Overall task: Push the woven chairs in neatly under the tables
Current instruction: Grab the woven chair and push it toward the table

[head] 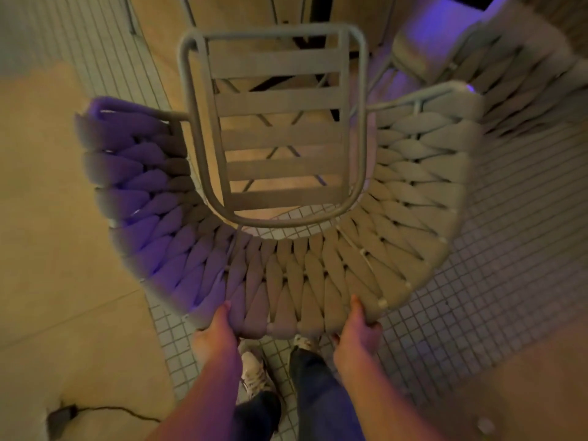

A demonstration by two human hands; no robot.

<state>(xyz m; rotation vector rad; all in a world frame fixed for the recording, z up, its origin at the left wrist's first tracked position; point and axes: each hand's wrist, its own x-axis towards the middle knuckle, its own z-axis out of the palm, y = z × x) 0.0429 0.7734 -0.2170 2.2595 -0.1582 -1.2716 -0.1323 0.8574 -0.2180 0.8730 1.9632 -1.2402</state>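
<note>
A grey woven chair [413, 198] fills the middle of the head view, seen from above and behind. Its curved braided back wraps around a strapped metal seat frame [276, 135]. My left hand [216, 329] grips the near top rim of the back, left of centre. My right hand [358, 329] grips the same rim a little to the right. The seat's front points toward a table [241, 11] at the top of the view, whose dark base shows beyond the seat. The chair's left side is lit purple.
A second woven chair [515, 68] stands at the upper right, close to the first one's right arm. The floor has small square tiles [509, 265] and smooth slabs [47, 218]. A dark cable and plug [63, 415] lie at lower left. My feet [254, 367] stand just behind the chair.
</note>
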